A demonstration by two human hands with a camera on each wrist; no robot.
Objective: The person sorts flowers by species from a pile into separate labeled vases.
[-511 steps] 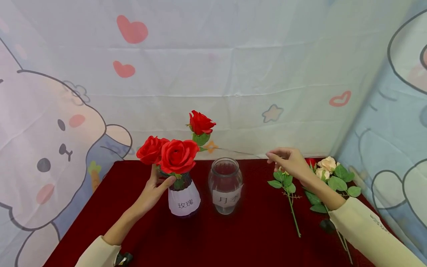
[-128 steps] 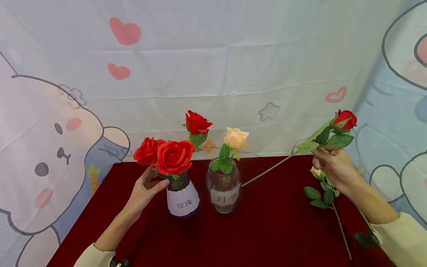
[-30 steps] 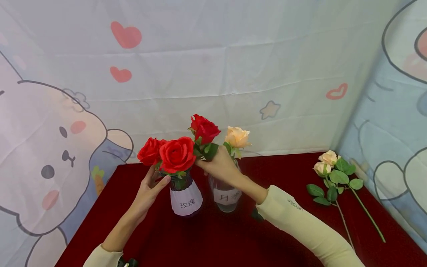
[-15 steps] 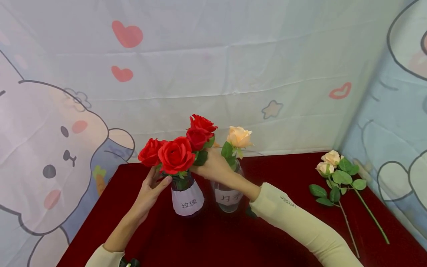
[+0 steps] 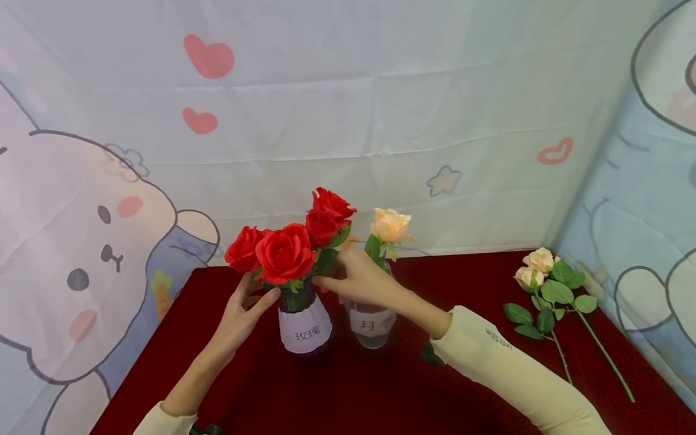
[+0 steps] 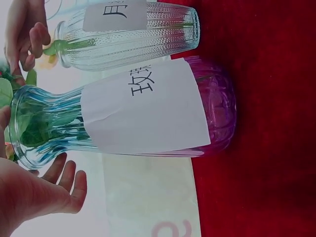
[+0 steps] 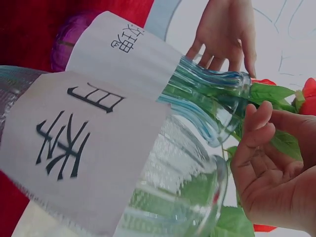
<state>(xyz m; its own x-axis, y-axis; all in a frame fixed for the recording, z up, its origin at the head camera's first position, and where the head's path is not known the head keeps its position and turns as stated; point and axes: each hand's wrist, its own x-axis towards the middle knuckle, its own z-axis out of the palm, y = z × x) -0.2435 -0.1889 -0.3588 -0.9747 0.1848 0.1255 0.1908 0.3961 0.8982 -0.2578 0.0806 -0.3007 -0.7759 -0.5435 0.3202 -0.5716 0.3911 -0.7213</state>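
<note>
My left hand (image 5: 239,317) cups the neck of the blue-to-purple glass vase (image 6: 222,108), its thumb at the rim. A white paper label (image 5: 306,329) is wrapped round this vase. Several red roses (image 5: 285,254) stand in it. At the vase's mouth my right hand (image 5: 359,278), fingers curled, pinches the stem of the darker red rose (image 5: 322,228); its lower stem shows through the glass. Just right of it, partly behind that hand, stands the clear glass jar (image 5: 373,338), holding one peach rose (image 5: 390,225). Its label (image 7: 79,133) faces the right wrist camera.
Two peach roses (image 5: 535,269) with leafy stems lie at the right on the dark red tablecloth (image 5: 348,393). A printed cloth backdrop (image 5: 380,121) rises behind the table and along both sides.
Over the last seconds my right hand brought the red rose from the right to the left vase. In the last second its bloom settled lower beside the others. My left hand stays at the vase.
</note>
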